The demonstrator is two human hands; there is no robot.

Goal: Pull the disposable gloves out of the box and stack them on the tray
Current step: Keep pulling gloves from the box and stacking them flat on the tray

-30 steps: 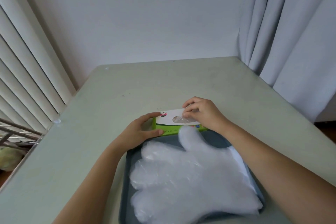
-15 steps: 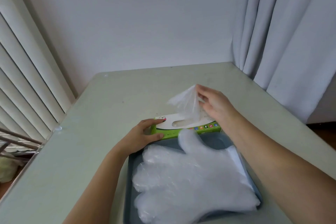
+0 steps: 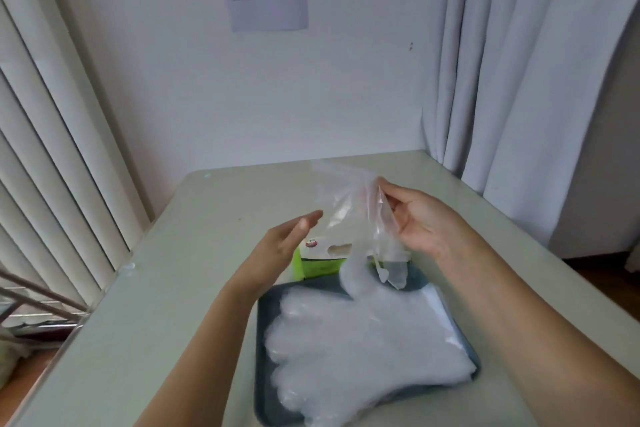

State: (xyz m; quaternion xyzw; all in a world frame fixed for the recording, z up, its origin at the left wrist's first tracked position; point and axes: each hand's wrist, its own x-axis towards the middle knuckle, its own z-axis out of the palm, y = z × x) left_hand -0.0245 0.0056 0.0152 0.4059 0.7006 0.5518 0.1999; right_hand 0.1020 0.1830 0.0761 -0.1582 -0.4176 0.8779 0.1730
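At mid-air over the far edge of the tray: right hand (image 3: 420,220), thumb and fingertips pinched on the upper edge of one thin clear plastic disposable glove (image 3: 353,218).

- Glove, held: filmy, creased, near-transparent. Its long axis runs roughly up and down. It hangs from the pinch with its lower end dangling just above the far rim of the tray, and it appears clear of the box slot.
- Left hand (image 3: 287,241): fingers straight and together, holding nothing. It is raised just beside the hanging glove on its left, with no contact visible. By judgement it is the nearer hand for catching the loose lower end.
- Green-and-white cardboard box (image 3: 320,258): low and rectangular, with an oval slot on top. It stands on the tabletop directly beyond the tray and below both hands, partly hidden by them.
- Dark grey rectangular tray (image 3: 265,329): shallow, with a raised rim, nearest the person.
- Stack of cloudy translucent plastic gloves (image 3: 363,350): lies flat in the tray, fingers pointing left, cuffs right, thumb toward the box.
- Key relation: the stack lies below and nearer than the held glove, so by judgement laying it down calls for turning its long axis to match.
- Pale grey-green tabletop (image 3: 166,288): smooth and matte.
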